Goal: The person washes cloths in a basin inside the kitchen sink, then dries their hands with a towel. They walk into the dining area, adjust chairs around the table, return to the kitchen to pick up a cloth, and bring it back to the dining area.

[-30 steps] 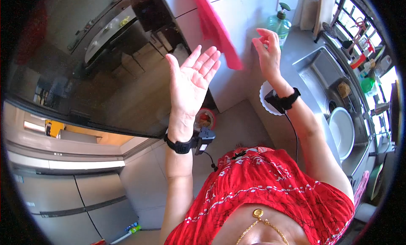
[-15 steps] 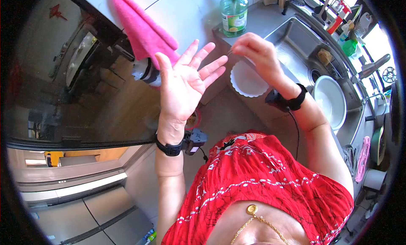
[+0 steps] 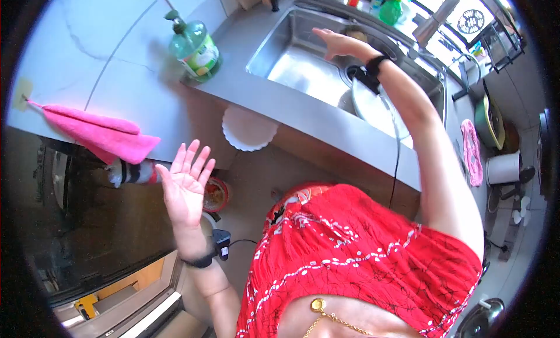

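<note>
While the right hand (image 3: 344,45) hangs over the sink (image 3: 303,61) — opened out, nothing visible in its grip — the white basin (image 3: 368,104) sits in that sink, to the hand's wrist side; the left hand (image 3: 186,189), spread and empty, is well apart, near the pink cloth (image 3: 96,128).

The tabletop (image 3: 309,119) leaves passage just above frame centre. At left, a pink towel (image 3: 99,128) obstructs, just beside the left hand (image 3: 185,192).

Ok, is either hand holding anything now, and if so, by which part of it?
Nothing visible: the left hand is open and empty; the right hand, over the sink, shows nothing held, though something tiny could be hidden.
</note>
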{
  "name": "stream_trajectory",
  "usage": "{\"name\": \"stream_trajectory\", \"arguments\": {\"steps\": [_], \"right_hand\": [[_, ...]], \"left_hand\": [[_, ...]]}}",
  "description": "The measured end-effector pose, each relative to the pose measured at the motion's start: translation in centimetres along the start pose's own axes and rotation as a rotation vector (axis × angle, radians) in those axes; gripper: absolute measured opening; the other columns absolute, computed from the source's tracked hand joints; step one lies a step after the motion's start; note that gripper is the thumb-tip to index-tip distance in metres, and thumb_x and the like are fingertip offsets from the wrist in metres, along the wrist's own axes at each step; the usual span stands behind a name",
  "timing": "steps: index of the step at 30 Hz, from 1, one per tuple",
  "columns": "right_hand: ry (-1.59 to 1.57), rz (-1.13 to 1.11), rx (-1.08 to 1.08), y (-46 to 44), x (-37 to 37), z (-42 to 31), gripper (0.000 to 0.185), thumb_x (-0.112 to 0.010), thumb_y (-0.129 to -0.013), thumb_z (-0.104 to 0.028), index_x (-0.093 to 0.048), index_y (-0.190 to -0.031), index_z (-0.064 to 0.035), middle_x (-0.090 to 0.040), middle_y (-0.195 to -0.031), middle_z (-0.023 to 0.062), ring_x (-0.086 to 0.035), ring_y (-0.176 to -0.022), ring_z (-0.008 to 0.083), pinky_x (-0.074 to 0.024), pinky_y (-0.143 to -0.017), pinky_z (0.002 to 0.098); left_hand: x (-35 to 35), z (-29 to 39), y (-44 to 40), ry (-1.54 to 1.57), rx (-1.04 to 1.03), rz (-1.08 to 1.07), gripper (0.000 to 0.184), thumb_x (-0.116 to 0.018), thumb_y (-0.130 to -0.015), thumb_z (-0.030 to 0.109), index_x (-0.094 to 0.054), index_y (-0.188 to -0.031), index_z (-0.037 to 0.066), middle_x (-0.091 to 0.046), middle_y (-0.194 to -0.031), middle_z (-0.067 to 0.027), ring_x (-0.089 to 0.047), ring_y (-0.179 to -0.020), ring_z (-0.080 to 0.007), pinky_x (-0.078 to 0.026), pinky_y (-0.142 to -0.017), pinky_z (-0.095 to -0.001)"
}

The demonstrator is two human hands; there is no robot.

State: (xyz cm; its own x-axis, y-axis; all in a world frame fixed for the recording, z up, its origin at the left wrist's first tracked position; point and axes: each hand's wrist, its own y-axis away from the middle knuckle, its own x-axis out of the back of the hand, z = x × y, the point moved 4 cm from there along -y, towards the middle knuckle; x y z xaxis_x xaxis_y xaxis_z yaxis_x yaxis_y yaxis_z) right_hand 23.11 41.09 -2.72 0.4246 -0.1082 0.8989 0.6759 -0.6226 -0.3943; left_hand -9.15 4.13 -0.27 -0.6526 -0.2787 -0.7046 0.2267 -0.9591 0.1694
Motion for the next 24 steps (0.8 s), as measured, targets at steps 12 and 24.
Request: {"name": "stream_trajectory", "arguments": {"steps": [12,24], "right_hand": [[-0.375,-0.036,-0.582,-1.4,0.2,2.2,0.009,-0.058,-0.068,-0.008,-0.055,-0.068,0.0011,-0.058,-0.056,0.0071,-0.06,-0.05,0.0145,-0.0492,-0.05,0.0276],[-0.557,-0.446,-0.359,-4.8,1.9,-7.3,0.046,-0.055,-0.085,-0.018,-0.044,-0.127,-0.001,-0.049,-0.126,0.012,-0.052,-0.108,0.0198,-0.039,-0.093,0.0308]], "left_hand": [[11.5,-2.8,8.5,-0.305,-0.024,0.411,0.053,-0.038,-0.095,0.034,-0.029,-0.135,0.002,-0.034,-0.136,-0.0176,-0.039,-0.122,-0.0297,-0.034,-0.1,-0.0424],[11.6,6.0,15.7,0.493,-0.376,0.211,0.075,-0.022,-0.084,0.067,-0.027,-0.139,0.017,-0.017,-0.146,-0.0127,-0.014,-0.134,-0.0305,-0.013,-0.1,-0.0647]]}}
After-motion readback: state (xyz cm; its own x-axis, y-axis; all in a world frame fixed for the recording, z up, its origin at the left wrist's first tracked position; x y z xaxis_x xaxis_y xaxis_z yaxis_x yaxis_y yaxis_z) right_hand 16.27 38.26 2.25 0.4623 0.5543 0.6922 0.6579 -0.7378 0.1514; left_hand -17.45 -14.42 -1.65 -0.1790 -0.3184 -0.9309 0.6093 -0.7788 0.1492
